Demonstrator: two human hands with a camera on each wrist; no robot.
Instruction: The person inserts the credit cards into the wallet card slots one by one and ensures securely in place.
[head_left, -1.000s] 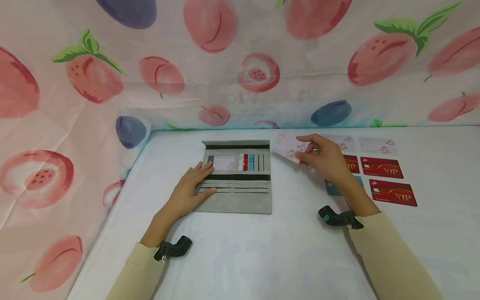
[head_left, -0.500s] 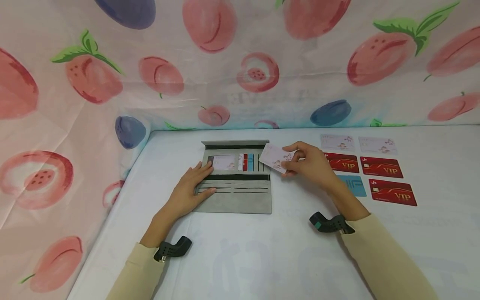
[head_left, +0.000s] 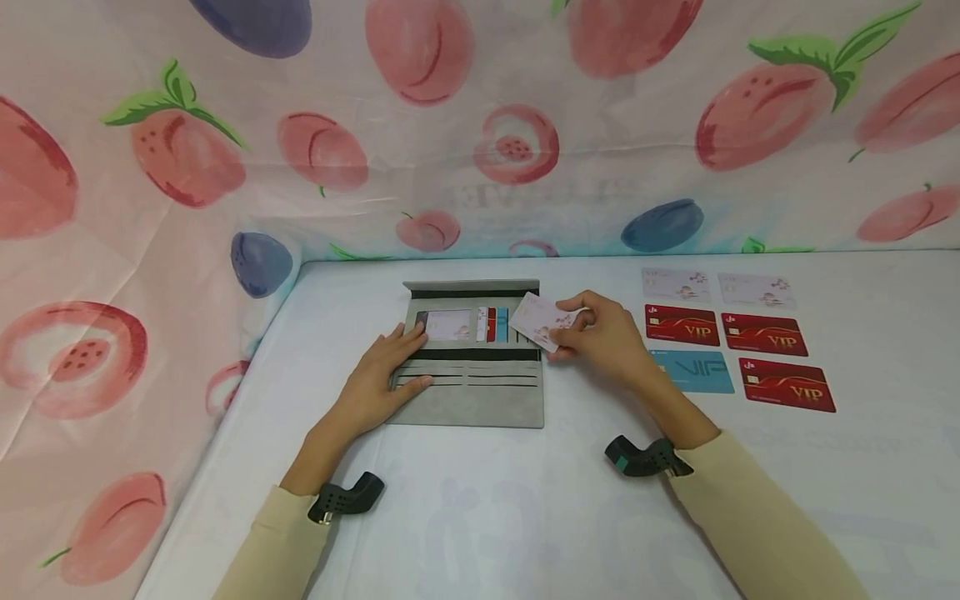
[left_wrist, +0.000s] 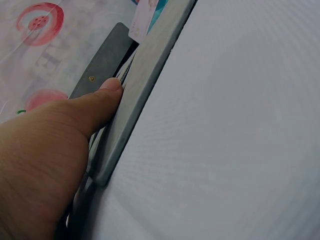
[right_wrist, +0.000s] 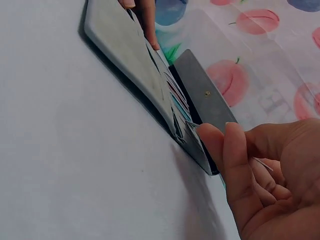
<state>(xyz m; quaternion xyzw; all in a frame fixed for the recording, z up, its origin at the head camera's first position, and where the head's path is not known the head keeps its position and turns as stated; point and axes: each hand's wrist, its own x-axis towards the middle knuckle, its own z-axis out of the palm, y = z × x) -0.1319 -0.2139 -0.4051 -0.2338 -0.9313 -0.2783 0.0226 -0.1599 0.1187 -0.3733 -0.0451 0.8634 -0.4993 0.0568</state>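
Observation:
A grey wallet [head_left: 502,408] lies unfolded on the white table. Its upper panel has a window pocket with a pale card [head_left: 450,324] and slots showing the edges of white, red and blue cards [head_left: 492,325]. My left hand [head_left: 381,375] rests flat on the wallet's left side; the thumb [left_wrist: 102,102] touches its slots in the left wrist view. Between thumb and fingers my right hand [head_left: 603,337] pinches a pale pink flowered card [head_left: 536,319], tilted, its left end over the wallet's right slots. The right wrist view shows that hand [right_wrist: 270,175] at the wallet's edge.
Right of the wallet lie two pale cards [head_left: 675,285], several red VIP cards [head_left: 786,385] and a blue VIP card [head_left: 697,372] in rows. A fruit-printed cloth [head_left: 517,200] stands behind the table and along its left side.
My right hand has carried the pale pink card leftward, from beside the wallet to over its right slots. The blue card is now more exposed. My left hand has stayed in place.

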